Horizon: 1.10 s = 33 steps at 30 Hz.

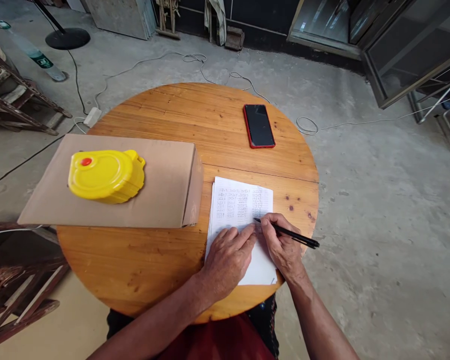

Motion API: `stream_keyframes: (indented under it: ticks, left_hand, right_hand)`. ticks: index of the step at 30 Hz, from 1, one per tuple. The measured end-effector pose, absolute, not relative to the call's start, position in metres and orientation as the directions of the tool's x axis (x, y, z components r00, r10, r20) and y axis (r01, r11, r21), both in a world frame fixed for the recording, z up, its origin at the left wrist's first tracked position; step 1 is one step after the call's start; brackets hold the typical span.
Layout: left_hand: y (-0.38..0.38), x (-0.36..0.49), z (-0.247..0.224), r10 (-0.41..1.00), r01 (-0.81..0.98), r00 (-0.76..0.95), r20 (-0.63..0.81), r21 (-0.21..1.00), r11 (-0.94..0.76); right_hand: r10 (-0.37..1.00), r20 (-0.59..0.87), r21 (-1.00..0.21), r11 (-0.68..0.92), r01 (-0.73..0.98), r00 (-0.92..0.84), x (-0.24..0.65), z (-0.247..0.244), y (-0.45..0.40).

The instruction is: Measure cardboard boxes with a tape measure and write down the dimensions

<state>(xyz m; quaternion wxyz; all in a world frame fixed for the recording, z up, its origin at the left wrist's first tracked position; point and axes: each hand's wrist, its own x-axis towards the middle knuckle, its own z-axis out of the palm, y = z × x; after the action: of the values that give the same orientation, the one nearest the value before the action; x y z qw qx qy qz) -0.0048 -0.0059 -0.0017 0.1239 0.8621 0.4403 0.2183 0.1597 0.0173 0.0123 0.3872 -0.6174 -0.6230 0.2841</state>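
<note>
"What is the right hand [283,247] doing?"

"Its fingers are closed on the pen [302,237]. The tip is down at the paper [257,272], by the lowest rows of the right-hand column; whether it touches, I can't tell."

"And the left hand [228,257]?"

"Open and palm down, on the left part of the paper. It grips nothing, and its fingertips come close to the right hand's."

"How full is the paper?"

"The far half carries small writing [232,204] in columns. Below that, what shows between the hands and at the near edge is mostly blank, so I'd judge it about half filled. The hands hide some."

"Which way does the pen point?"

"Tip to the left and slightly away from the person. Its long axis slants across the paper, the back end sticking out past the right edge, nearer the person."

"What's around the paper?"

"The round table [135,265] beneath, a phone [259,126] beyond it, and a box [165,200] to its left with a yellow case [105,175] on top."
</note>
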Motion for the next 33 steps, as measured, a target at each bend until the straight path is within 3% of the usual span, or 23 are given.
stream_keyframes:
  ticks: [7, 33]
  left_hand:
    - [-0.0052, -0.0036, -0.0033, 0.806, 0.724, 0.53, 0.263, 0.355, -0.592]
    - [-0.0033, -0.0017, -0.0004, 0.806, 0.717, 0.518, 0.288, 0.368, -0.592]
  right_hand:
    - [0.987, 0.085, -0.895, 0.015, 0.445, 0.137, 0.1609, 0.0056, 0.015]
    - [0.989, 0.138, -0.851, 0.09, 0.518, 0.054, 0.1596, 0.0123, 0.0167]
